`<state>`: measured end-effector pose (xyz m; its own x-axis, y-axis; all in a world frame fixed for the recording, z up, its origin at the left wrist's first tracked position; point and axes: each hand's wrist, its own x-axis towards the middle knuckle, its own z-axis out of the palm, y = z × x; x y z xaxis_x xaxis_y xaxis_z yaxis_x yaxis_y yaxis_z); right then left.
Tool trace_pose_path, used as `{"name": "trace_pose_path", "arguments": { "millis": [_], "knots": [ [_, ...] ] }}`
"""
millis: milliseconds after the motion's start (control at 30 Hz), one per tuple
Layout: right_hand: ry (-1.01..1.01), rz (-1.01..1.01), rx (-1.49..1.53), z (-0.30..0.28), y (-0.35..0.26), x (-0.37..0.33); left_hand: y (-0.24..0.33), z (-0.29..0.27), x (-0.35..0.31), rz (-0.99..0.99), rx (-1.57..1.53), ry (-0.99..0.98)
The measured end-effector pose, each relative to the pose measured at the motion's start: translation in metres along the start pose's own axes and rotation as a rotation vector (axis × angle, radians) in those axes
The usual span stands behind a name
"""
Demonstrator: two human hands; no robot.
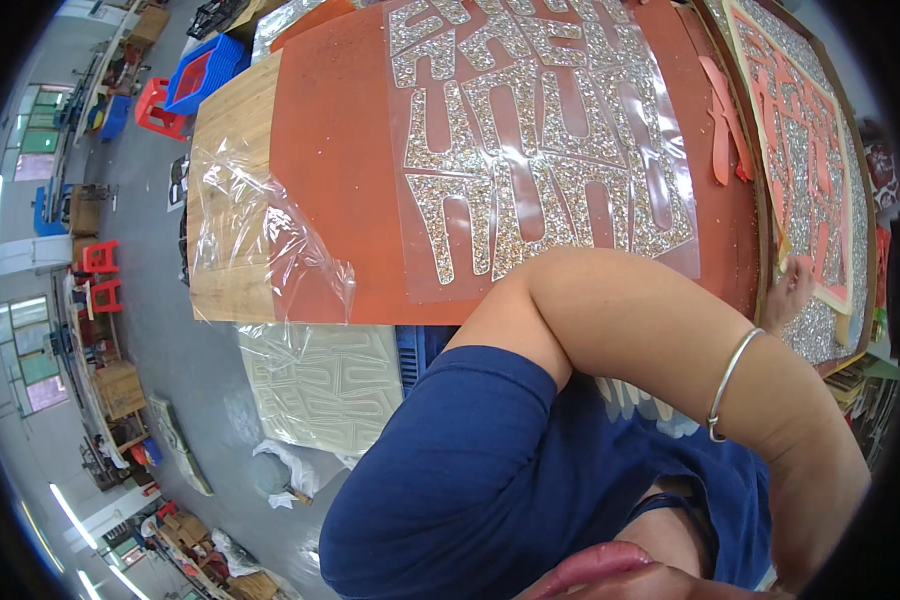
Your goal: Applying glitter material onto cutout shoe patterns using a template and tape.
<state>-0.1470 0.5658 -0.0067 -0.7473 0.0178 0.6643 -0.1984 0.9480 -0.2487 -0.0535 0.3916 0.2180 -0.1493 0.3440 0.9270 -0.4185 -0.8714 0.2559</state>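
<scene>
My left arm (pixel 630 300), in a blue short sleeve and with a silver bangle (pixel 732 385) at the wrist, bends across in front of me to the right. Its hand cannot be made out from the arm behind it, and its fingers are hidden. Farther right, my right hand (pixel 792 292) is at the near left edge of a glitter-filled tray (pixel 825 325). Its fingers look curled beside a small yellowish piece, and what they hold is unclear. In the tray lies a peach-framed stencil (pixel 838 170). Left of it, a clear sheet with glittery cut-out shapes (pixel 515 215) covers part of the red-brown board (pixel 340 180).
Salmon strips (pixel 720 130) lie beside the tray. Crumpled clear film (pixel 270 220) hangs over a wooden board (pixel 232 130). Below the table edge is a pale moulded sheet (pixel 320 385). Blue crates (pixel 205 75) and red stools (pixel 105 275) stand on the left floor.
</scene>
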Motion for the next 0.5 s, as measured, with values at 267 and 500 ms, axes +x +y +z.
{"name": "trace_pose_path", "arguments": {
  "millis": [267,500],
  "knots": [
    [-0.169,-0.222,0.808,0.134,-0.264,0.040,0.182,-0.006,-0.170,-0.443,1.327,0.879],
    [-0.366,-0.405,0.787,0.207,-0.374,0.035,0.281,-0.005,-0.324,-0.774,2.622,1.464]
  ]
}}
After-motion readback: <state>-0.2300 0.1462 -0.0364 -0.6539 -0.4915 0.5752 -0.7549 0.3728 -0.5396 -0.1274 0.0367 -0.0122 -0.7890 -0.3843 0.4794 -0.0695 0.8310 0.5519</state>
